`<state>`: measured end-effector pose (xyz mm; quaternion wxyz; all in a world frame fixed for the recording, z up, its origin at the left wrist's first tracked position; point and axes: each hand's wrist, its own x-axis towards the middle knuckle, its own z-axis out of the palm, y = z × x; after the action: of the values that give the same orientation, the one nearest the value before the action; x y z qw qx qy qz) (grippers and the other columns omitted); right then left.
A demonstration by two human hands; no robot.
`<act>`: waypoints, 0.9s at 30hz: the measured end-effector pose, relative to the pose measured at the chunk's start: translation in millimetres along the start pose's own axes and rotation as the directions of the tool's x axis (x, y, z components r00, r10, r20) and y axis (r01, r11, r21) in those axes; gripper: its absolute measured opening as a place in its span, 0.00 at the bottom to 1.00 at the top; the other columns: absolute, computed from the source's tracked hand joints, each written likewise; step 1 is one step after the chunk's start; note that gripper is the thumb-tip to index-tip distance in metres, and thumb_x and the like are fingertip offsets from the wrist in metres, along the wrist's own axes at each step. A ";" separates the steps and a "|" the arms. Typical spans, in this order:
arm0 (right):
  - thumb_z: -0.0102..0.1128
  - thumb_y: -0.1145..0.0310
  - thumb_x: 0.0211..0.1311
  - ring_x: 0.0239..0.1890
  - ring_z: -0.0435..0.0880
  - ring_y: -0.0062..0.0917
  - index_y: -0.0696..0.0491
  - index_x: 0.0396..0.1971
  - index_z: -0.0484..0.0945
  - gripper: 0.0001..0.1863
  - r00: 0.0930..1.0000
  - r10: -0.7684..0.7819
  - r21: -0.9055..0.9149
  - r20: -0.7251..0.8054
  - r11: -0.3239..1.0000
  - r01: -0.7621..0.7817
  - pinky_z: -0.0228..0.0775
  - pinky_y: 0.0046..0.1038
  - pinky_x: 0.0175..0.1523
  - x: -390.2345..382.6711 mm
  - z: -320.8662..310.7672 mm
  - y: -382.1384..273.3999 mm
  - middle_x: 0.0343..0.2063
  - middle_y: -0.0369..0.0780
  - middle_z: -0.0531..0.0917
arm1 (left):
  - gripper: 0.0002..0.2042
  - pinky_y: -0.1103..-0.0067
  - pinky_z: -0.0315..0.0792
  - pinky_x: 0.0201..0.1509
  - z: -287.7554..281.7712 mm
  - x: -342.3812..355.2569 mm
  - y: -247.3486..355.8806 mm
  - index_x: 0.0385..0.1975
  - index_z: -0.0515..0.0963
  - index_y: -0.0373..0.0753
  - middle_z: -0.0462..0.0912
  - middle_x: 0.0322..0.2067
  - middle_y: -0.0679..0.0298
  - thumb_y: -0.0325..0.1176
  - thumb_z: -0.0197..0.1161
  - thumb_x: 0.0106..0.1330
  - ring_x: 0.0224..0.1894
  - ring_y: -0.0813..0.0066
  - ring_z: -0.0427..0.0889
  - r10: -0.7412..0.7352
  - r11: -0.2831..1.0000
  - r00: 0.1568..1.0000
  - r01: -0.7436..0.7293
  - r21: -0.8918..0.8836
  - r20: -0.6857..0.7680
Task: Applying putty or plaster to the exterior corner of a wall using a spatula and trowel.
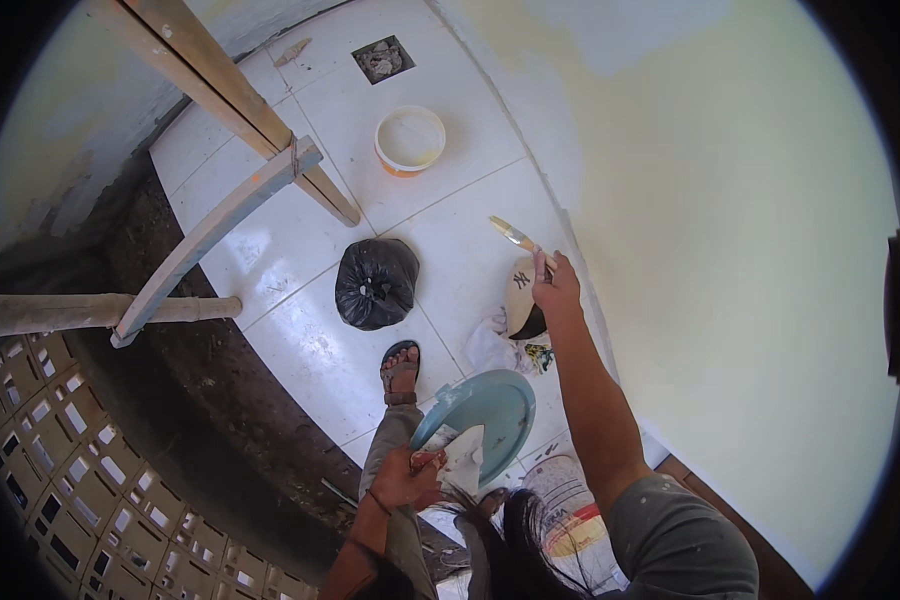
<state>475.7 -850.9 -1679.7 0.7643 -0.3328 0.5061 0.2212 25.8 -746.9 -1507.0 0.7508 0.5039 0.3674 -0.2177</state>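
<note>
Right hand (557, 283): clamped around a paintbrush (511, 235), right of centre, near the smooth pale wall (750, 250). Left hand (410, 478), on the near side: closed on a scraper (465, 458) with a broad, white-smeared blade, partly covering a round teal lid (512, 405). Glossy tiles (285, 240); crinkled black bag (377, 285) farther left. Paintbrush flat, pale-bristled, metal-banded; bristles pointing far and left, long axis diagonal.

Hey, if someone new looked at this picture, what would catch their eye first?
Probably the tied black plastic bag, dark against the white tiled floor near the middle of the view. Next might come the paintbrush in the right hand, just right of centre, and the round teal disc by the left hand, lower down.
</note>
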 end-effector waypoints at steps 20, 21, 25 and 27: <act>0.65 0.58 0.70 0.43 0.88 0.29 0.57 0.49 0.79 0.18 0.823 -0.482 0.357 -0.301 0.743 0.566 0.84 0.29 0.49 -456.6 -796.2 -302.0 0.41 0.43 0.87 | 0.07 0.84 0.68 0.32 391.4 -52.1 -33.7 0.27 0.75 0.42 0.76 0.24 0.74 0.27 0.63 0.68 0.25 0.87 0.71 -0.009 1.000 0.976 0.012 -0.016 0.215; 0.65 0.59 0.70 0.43 0.88 0.29 0.57 0.48 0.79 0.17 0.792 -0.505 0.347 -0.343 0.716 0.606 0.85 0.30 0.50 -465.7 -835.0 -300.4 0.42 0.44 0.86 | 0.06 0.82 0.74 0.37 408.8 -49.1 -48.1 0.29 0.75 0.41 0.78 0.26 0.72 0.27 0.63 0.68 0.28 0.84 0.76 -0.014 1.000 0.964 0.020 -0.020 0.264; 0.64 0.68 0.71 0.42 0.89 0.32 0.59 0.42 0.78 0.10 0.665 -0.462 0.321 -0.586 0.622 0.714 0.85 0.30 0.51 -477.3 -946.1 -301.1 0.38 0.43 0.86 | 0.03 0.73 0.79 0.49 477.2 -49.4 -107.9 0.36 0.77 0.38 0.82 0.36 0.67 0.29 0.62 0.68 0.40 0.74 0.82 -0.127 0.992 0.931 0.122 0.037 0.342; 0.64 0.73 0.69 0.39 0.88 0.29 0.60 0.39 0.79 0.06 0.623 -0.514 0.165 -0.590 0.678 0.716 0.84 0.30 0.51 -447.3 -986.3 -307.9 0.35 0.42 0.85 | 0.05 0.70 0.79 0.54 520.0 -46.5 -132.1 0.38 0.77 0.38 0.82 0.40 0.65 0.29 0.62 0.67 0.44 0.71 0.83 -0.200 0.979 0.913 0.168 0.119 0.355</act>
<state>-108.8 -1783.6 -1442.6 0.6845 -0.3764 0.5686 -0.2577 77.0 -1278.0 -1434.4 0.7597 0.4497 0.2577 -0.3928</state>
